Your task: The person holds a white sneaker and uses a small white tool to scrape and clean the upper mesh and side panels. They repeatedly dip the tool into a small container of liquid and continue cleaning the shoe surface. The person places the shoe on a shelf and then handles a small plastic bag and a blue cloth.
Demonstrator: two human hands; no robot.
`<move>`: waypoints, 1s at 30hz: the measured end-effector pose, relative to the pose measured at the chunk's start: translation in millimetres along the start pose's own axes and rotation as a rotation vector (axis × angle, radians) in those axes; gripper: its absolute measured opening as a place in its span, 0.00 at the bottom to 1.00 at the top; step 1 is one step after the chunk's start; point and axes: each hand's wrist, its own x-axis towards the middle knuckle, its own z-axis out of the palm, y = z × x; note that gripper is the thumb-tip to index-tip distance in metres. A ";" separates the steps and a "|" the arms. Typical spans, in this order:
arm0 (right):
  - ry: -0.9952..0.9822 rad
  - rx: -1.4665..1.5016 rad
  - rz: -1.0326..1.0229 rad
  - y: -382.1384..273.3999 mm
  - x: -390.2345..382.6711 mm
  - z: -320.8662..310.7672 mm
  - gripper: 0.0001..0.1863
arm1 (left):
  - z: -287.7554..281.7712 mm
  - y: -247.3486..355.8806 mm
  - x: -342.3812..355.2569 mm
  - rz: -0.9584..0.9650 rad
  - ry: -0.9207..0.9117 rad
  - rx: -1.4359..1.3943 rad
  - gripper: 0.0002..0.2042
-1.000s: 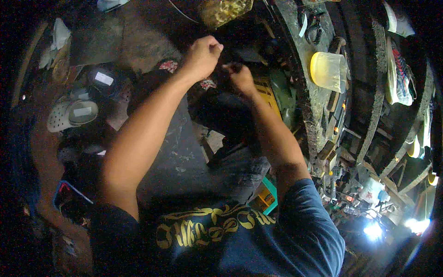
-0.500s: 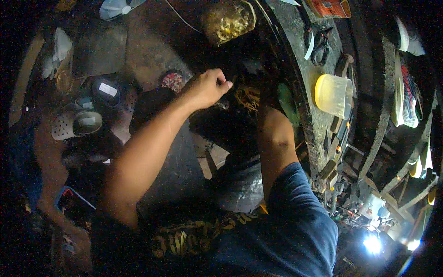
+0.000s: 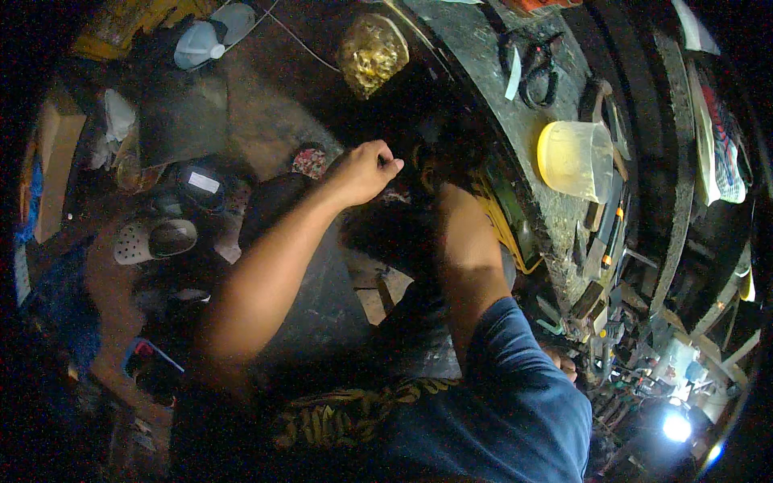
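Observation:
My left hand hangs over the dark area in front of my lap, its fingers curled in with the thumb against them. Whatever it may hold is hidden. Close to its right, my right hand is lost in deep shadow, so its fingers do not show. Beside the right forearm lies a flat yellow-edged thing, partly covered by the arm. A clear bag of yellowish pieces sits beyond both hands. Left of my left wrist is a small round red-and-white patterned thing.
On the grey bench at right are black-handled scissors and a clear tub with yellow rim. A sports shoe lies farther right, and a bright lamp shines below. A beige clog and a jug are at left.
The view has shifted a little. My right forearm has drawn slightly left, and the yellow-edged thing now shows beside it. My left hand keeps the same curled shape.

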 end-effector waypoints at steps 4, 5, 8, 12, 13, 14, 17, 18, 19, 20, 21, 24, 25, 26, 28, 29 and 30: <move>0.169 0.338 0.132 43.0 -13.5 48.1 0.15 | 5.1 -11.5 6.9 -0.089 -0.004 -0.010 0.17; 0.195 0.449 0.180 55.1 -23.0 60.8 0.15 | 5.6 -14.5 8.9 -0.077 0.008 0.029 0.17; 0.289 0.785 0.359 86.3 -70.5 92.8 0.14 | 1.9 -25.3 15.2 -0.020 0.070 0.117 0.15; 0.214 0.854 0.388 101.8 -146.4 100.1 0.19 | -8.7 -38.1 19.0 -0.061 0.099 0.079 0.12; 0.213 0.709 0.446 100.2 -154.9 98.1 0.19 | -10.8 -39.6 18.5 -0.052 0.119 0.100 0.12; 0.264 0.589 0.506 98.2 -161.3 99.4 0.20 | -13.5 -40.8 17.7 -0.046 0.138 0.119 0.12; 0.643 0.077 0.464 88.6 -157.4 99.1 0.14 | -17.9 -39.3 14.1 -0.039 0.187 0.181 0.11; 0.495 0.229 0.359 87.2 -153.6 92.1 0.16 | -18.5 -37.8 13.3 -0.057 0.194 0.214 0.10; 0.460 0.344 0.334 85.0 -150.2 87.5 0.19 | -18.6 -36.6 13.3 -0.072 0.215 0.242 0.10; 0.412 0.466 0.387 81.7 -148.2 77.7 0.21 | -17.7 -35.3 12.3 -0.047 0.206 0.248 0.10; 0.382 0.550 0.472 77.4 -147.0 66.6 0.23 | -16.3 -34.8 12.3 -0.021 0.216 0.249 0.09; 0.514 0.006 0.117 51.8 -162.4 38.1 0.40 | -11.8 -37.2 11.6 0.003 0.219 0.271 0.08; 0.515 -0.193 -0.069 38.4 -168.6 32.3 0.44 | -10.7 -38.7 12.1 0.006 0.218 0.283 0.08; 0.357 -0.279 -0.207 24.4 -171.3 26.1 0.51 | -10.6 -41.1 13.0 0.023 0.226 0.279 0.08; 0.131 -0.485 -0.195 -0.6 -178.7 23.3 0.56 | -9.9 -45.6 14.2 0.044 0.250 0.263 0.07; 0.040 -0.563 -0.247 -10.8 -179.1 23.5 0.58 | -9.3 -47.5 14.6 0.046 0.255 0.243 0.07; 0.050 -0.649 -0.351 -18.4 -179.4 24.8 0.65 | -9.2 -48.8 15.1 0.044 0.268 0.224 0.07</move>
